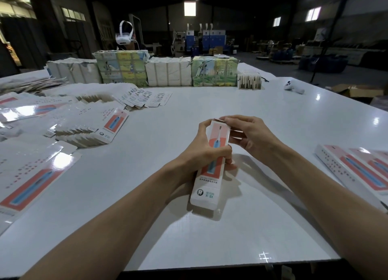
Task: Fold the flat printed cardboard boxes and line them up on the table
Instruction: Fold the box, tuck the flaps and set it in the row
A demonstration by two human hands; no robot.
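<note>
Box (pixel 212 164), folded and held above the white table (pixel 231 103), is gripped mid-length by the left hand (pixel 201 153) while the right hand (pixel 249 132) pinches its far end flap.

A dim warehouse hall has dark walls (pixel 231 17) and a grey floor (pixel 262 64). Small bright windows (pixel 190 8) sit high up. Blue machines (pixel 210 41) stand at the back. A glossy white bench (pixel 231 103) fills the foreground, reflecting overhead lights.

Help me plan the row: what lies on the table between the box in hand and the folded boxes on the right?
Nothing: the head view shows bare table between the box and the folded boxes; only the right forearm crosses it.
</note>
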